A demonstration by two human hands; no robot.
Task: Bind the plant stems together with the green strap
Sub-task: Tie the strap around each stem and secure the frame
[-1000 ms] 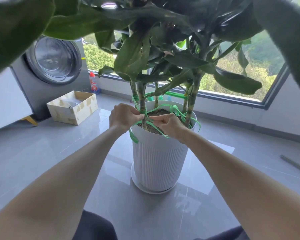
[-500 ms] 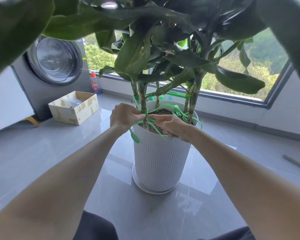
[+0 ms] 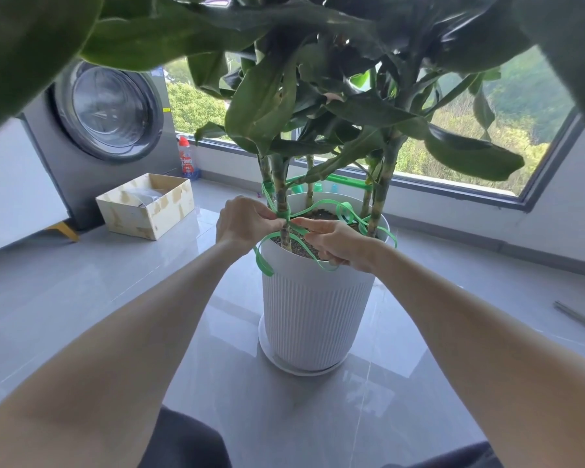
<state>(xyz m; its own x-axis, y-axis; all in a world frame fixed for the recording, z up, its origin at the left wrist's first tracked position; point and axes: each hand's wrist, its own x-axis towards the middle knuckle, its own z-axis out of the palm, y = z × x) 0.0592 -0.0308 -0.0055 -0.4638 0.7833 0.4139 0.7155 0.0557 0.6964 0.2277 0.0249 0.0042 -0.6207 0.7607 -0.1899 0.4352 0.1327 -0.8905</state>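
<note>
Barely anything has shifted in the last second; only the fingertips of the right hand (image 3: 340,243) have crept a touch upward and inward. From the left, a washing machine (image 3: 108,109) stands against the wall, an open cardboard box (image 3: 146,211) sits on the floor, and a small bottle (image 3: 185,160) is by the sill. Then comes the left hand (image 3: 245,221), pinching the green strap (image 3: 283,214) where it wraps the nearest of the plant stems (image 3: 282,194), just above the soil. The right hand pinches the strap on the other side of that stem. Loose loops trail over the rim of the white pot (image 3: 318,298) and off toward the stems on the right.

I'd say the person is cinching a knot on this one stem. Next the free length must be led round the far stems and drawn snug without kinking. Whether the knot is closed I cannot tell — fingers cover it. Leaves blot out the top of the view, and the strap's free end is hard to trace.
</note>
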